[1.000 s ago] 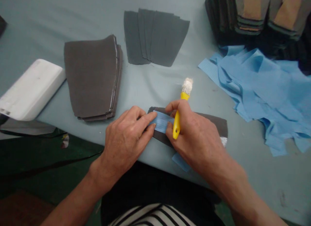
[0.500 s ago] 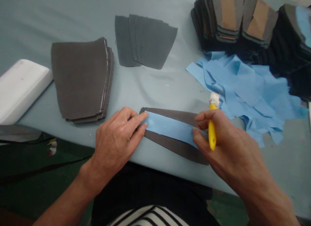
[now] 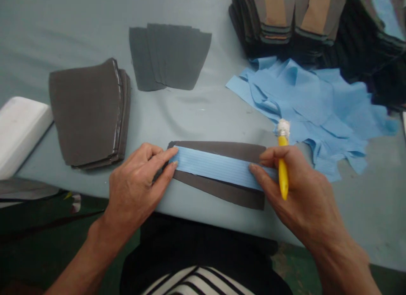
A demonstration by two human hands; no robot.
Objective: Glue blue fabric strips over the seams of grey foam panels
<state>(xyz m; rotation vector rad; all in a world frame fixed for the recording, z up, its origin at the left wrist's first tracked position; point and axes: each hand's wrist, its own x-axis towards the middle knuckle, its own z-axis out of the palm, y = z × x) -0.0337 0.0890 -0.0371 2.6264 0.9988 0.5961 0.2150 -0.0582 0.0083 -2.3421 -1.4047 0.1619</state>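
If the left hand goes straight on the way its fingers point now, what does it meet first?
The left hand meets the blue ribbed strip first; its fingertips touch that strip's end.

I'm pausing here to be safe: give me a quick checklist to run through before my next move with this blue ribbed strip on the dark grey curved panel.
1. Blue ribbed strip lies across dark grey curved panel: ok.
2. Left hand presses strip's left end: ok.
3. Right hand rests on strip's right end: ok.
4. Strip's right end inside panel edge: not ok, it runs past.
5. Yellow-handled brush pinched in right hand, white tip off panel: ok.
6. Strip stuck down: cannot tell.
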